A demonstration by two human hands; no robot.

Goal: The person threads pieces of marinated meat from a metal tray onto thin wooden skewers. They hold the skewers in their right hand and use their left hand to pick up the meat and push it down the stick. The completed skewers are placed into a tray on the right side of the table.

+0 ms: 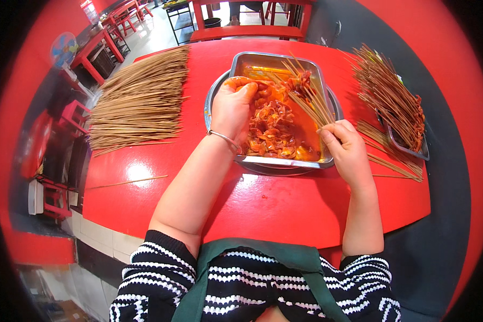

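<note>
A deep steel tray [283, 162] of meat pieces [271, 133] in red, oily marinade stands over a round metal basin [210, 94]. My left hand [236, 106], its fingertips coated red, is above the tray's left side with its fingers curled; red meat shows at its fingertips, and whether it is gripped cannot be told. My right hand [344, 147], at the tray's right edge, pinches a bundle of wooden skewers [314, 108] by their lower ends. The skewers reach up and left over the tray, some with red meat [300, 83] near their far ends.
A big pile of bare wooden skewers [145, 100] lies at the table's left, with one loose skewer [126, 182] below it. At the right, loaded skewers [390, 96] fill a smaller metal tray [410, 149], beside more loose skewers [390, 155]. A red bench [247, 32] stands beyond the table.
</note>
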